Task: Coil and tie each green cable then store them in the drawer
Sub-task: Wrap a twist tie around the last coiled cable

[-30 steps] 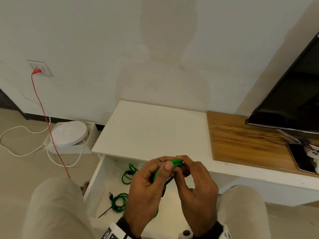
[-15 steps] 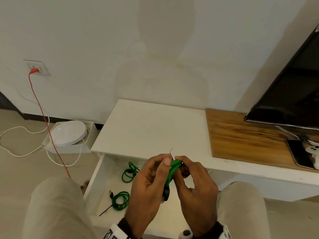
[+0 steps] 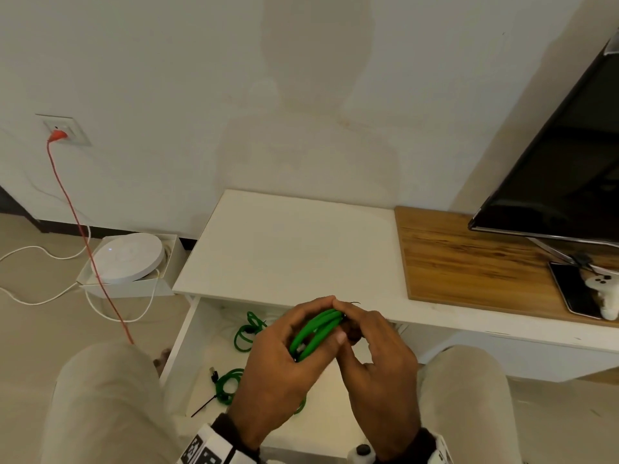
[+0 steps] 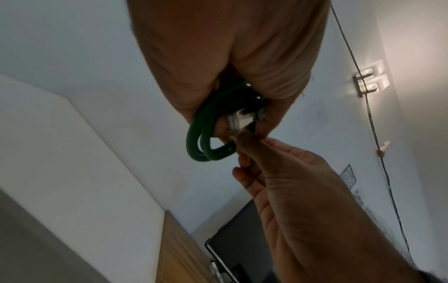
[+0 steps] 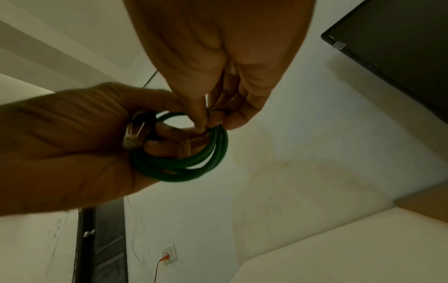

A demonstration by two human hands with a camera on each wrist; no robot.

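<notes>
Left hand (image 3: pixel 284 366) curled round coiled green cable (image 3: pixel 316 331), clear plug against palm; right hand (image 3: pixel 375 356) pinching thin dark tie (image 3: pixel 353 303) at coil's rim, tie mostly hidden; two tied green coils (image 3: pixel 246 333) (image 3: pixel 227 385) partly hidden in open white drawer (image 3: pixel 182 343).

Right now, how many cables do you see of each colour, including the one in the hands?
Green cables: 3, one coil held by both hands, two more in the open drawer.
Orange cable: 1, plugged in at the wall.
White cables on the floor: 1 or more; I cannot tell.
Total: at least 5.
</notes>
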